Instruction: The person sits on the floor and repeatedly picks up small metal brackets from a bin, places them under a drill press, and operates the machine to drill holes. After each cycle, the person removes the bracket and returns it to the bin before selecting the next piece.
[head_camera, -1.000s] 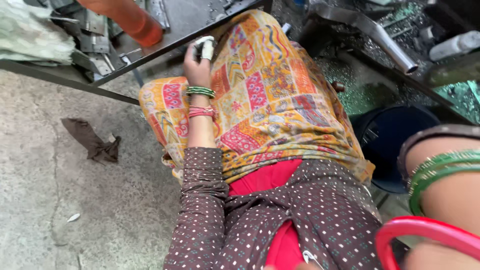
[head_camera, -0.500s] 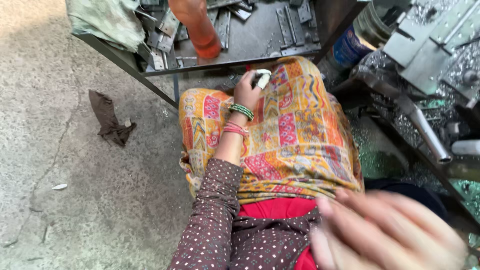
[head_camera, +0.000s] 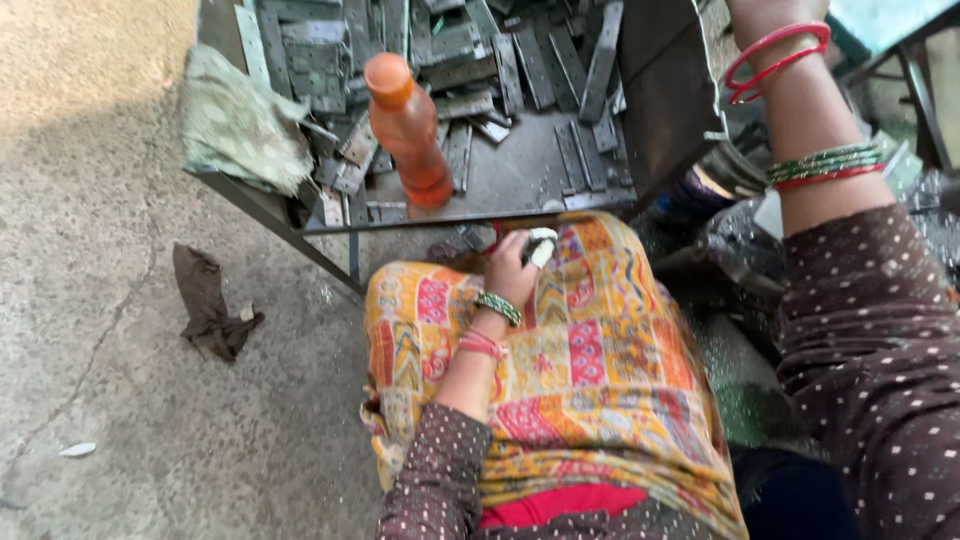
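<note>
A metal workshop: flat metal strips (head_camera: 520, 60) heaped on a steel table (head_camera: 520, 185)

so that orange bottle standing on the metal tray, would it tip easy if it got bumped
Probably yes: the orange bottle is tall and narrow and stands upright on a small base. It looks like thin plastic, so likely light unless full; how much is inside can't be told. Loose flat metal pieces crowd the tray, so a knocked bottle would likely catch on them rather than roll far.

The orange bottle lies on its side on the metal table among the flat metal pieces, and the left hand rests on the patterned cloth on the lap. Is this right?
Not quite. In the head view the orange bottle stands upright on the metal table, not on its side. The rest holds: flat metal pieces lie around it, and the left hand rests on the patterned cloth on the lap.
</note>
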